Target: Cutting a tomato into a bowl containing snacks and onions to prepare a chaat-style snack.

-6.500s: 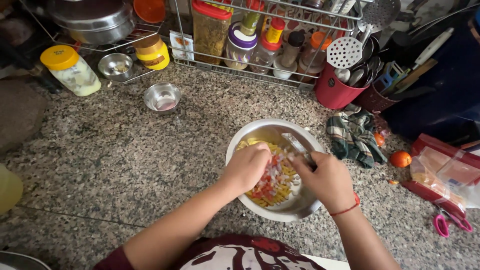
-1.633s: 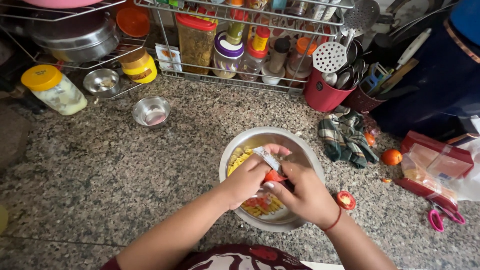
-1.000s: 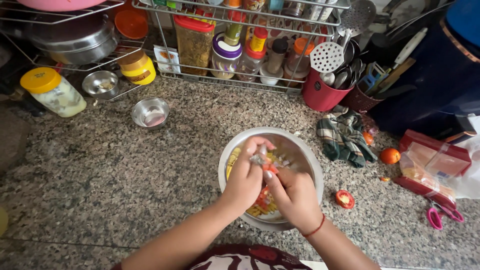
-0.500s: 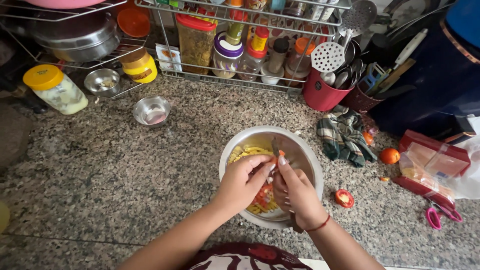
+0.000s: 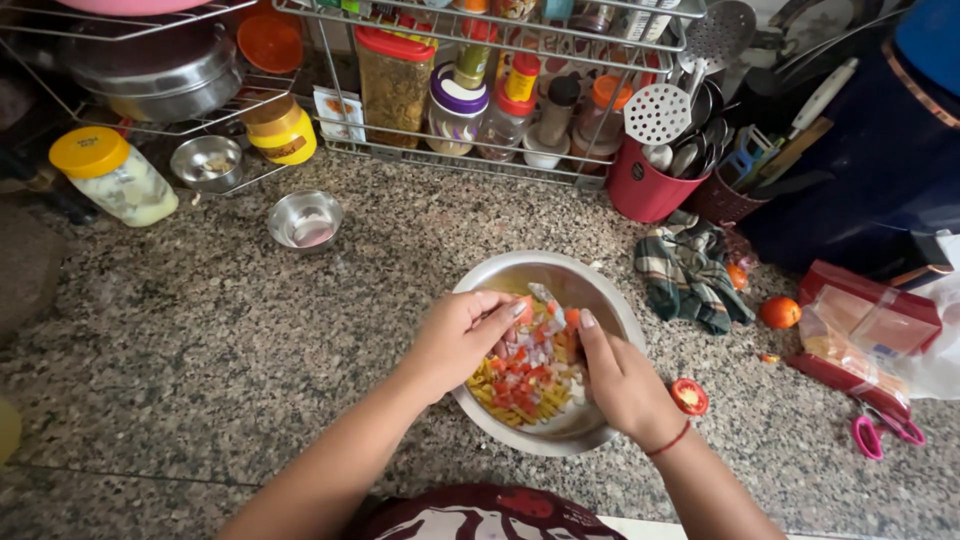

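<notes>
A steel bowl (image 5: 500, 275) on the speckled granite counter holds yellow pasta (image 5: 520, 395) mixed with chopped tomato and onion. Both of my hands are over it. My left hand (image 5: 455, 340) curls in from the left, fingertips pinching a small red tomato piece (image 5: 524, 312). My right hand (image 5: 620, 378) comes in from the right, fingers closed; a thin pale knife blade (image 5: 541, 293) shows between the two hands, its handle hidden under this hand. A cut tomato end (image 5: 688, 396) lies on the counter just right of my right wrist.
Right of the bowl lie a checked cloth (image 5: 690, 275), a small orange tomato (image 5: 779, 312), a red packet (image 5: 865, 330) and pink scissors (image 5: 885, 435). Behind it are a red utensil holder (image 5: 645, 190), a wire rack of jars (image 5: 470, 100), a small steel bowl (image 5: 305, 220) and a yellow-lidded jar (image 5: 110, 175).
Both hands stayed over the bowl and kept shifting as the knife worked through the tomato. More chopped red and white pieces now lie on the pasta, and the hands are slightly further apart.
</notes>
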